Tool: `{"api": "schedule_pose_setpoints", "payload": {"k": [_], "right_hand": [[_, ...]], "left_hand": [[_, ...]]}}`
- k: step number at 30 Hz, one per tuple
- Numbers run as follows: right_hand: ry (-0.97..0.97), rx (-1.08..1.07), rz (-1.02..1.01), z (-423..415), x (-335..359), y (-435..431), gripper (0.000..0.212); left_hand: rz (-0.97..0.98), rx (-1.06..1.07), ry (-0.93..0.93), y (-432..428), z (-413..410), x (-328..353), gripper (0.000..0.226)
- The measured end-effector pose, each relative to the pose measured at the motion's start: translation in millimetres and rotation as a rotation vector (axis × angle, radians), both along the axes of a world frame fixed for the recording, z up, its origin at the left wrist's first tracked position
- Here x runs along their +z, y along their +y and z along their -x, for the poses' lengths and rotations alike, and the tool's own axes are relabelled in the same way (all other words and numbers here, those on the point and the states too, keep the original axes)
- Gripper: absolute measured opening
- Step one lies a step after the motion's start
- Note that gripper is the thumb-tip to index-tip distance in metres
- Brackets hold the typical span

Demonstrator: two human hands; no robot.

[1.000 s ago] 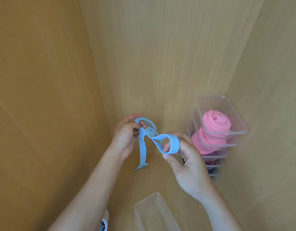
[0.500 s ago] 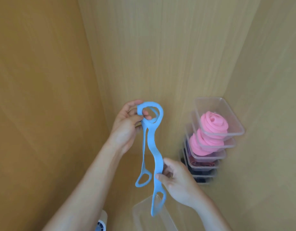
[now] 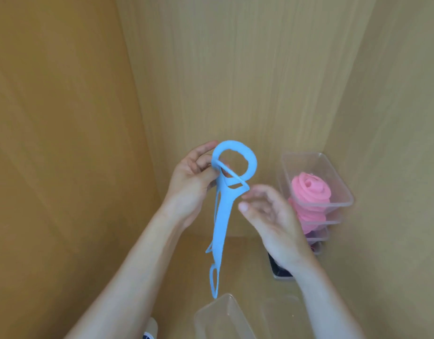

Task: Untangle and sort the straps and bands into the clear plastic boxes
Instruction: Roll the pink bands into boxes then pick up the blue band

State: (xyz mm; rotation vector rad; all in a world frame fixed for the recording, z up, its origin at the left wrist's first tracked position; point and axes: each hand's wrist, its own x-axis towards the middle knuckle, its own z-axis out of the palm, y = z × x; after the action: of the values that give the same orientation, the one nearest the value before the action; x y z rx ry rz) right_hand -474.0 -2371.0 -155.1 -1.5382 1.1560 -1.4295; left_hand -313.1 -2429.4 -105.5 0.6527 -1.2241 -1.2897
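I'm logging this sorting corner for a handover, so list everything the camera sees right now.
blue strap: one, light blue, hanging from the left hand.
stacked boxes: several, clear, right side against the wall; exact count unclear.
pink bands: at least two rolls, pink, in the upper stacked boxes.
dark item: one, dark, lowest stacked box, partly hidden.
near box: one, clear, bottom edge.
white object: one, white, bottom left, cut off.
wooden panels: light brown, all around.
left hand: grips the strap below its ring.
right hand: blurred, fingers loose beside the strap.
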Motion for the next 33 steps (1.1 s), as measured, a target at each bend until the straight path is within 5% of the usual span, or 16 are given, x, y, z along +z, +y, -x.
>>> {"api": "schedule_pose_setpoints", "payload": {"k": [6,10,16,33], "right_hand": [[0.055,-0.208,0.069,-17.0,25.8,-12.2,0.027],[-0.101,-0.248,0.020,-15.5,25.1,-16.9,0.012],[-0.265,-0.253,-0.013,-10.2,24.7,-20.8,0.019],[-0.115,-0.217,0.189,-13.1,51.4,-30.6,0.015]], "left_hand": [[-0.012,0.011,-0.062,5.1,6.0,-5.7,0.032],[-0.035,-0.006,-0.072,6.9,2.5,-8.7,0.023],[-0.019,-0.019,-0.149,9.6,-0.2,-12.6,0.023],[-0.041,-0.010,-0.063,-3.9,5.9,-0.4,0.014]]}}
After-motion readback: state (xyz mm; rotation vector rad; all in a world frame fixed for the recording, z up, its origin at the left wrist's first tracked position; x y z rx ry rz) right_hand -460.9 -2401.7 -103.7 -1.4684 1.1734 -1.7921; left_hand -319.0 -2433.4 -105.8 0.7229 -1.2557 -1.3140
